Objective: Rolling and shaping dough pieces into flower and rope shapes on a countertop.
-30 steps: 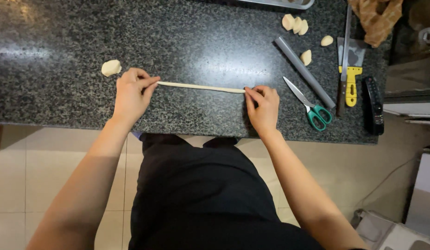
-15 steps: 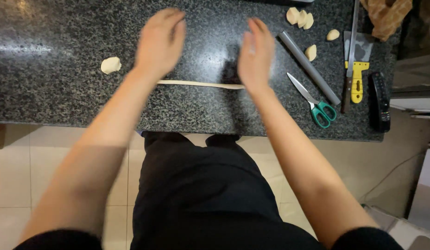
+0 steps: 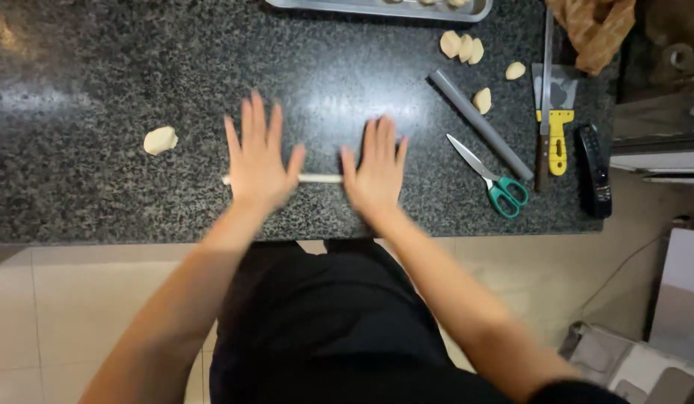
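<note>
A thin pale rope of dough (image 3: pixel 320 178) lies across the dark speckled stone counter (image 3: pixel 100 75) near its front edge. My left hand (image 3: pixel 260 157) lies flat, fingers spread, palm pressing on the rope's left part. My right hand (image 3: pixel 375 168) lies flat on its right part. Only the short stretch between the palms and a tip at the far left show. Neither hand grips anything.
A small dough lump (image 3: pixel 160 140) sits to the left. To the right lie green-handled scissors (image 3: pixel 490 176), a grey bar (image 3: pixel 479 124), a yellow-handled scraper (image 3: pixel 555 112), a long knife, a black remote (image 3: pixel 592 169) and several dough pieces (image 3: pixel 461 46). A metal tray (image 3: pixel 377 7) lines the far edge.
A second ago both hands pinched the ends of the longer rope. They then lifted forward over the counter and now press flat on the rope, closer together.
</note>
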